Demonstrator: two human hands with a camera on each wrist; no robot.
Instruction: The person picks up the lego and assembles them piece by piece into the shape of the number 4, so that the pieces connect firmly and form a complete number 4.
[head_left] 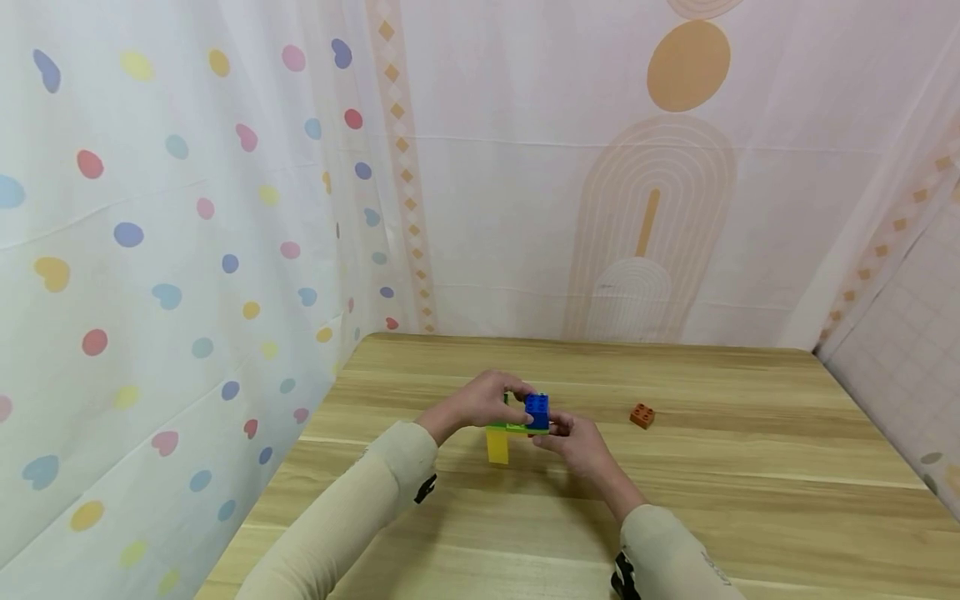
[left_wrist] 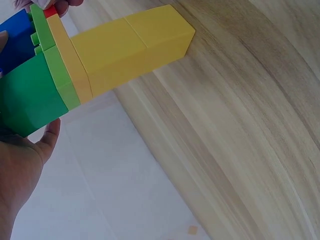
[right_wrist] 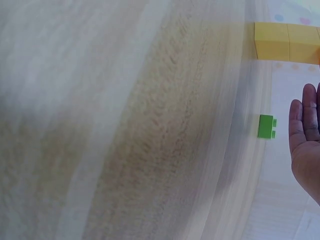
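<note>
A toy brick build stands on the table. Its leg is of stacked yellow bricks, topped by an orange-yellow layer and light green pieces. A blue brick and a dark green brick sit uppermost. My left hand grips the top of the build, thumb against the blue brick and fingers behind. From the right, my right hand pinches a red brick at the underside of the raised end. Its fingers hide most of that brick.
A loose reddish-brown brick lies on the wooden table to the right of my hands. In the right wrist view, a green brick rests on the tabletop. Patterned curtains hang behind and to the left.
</note>
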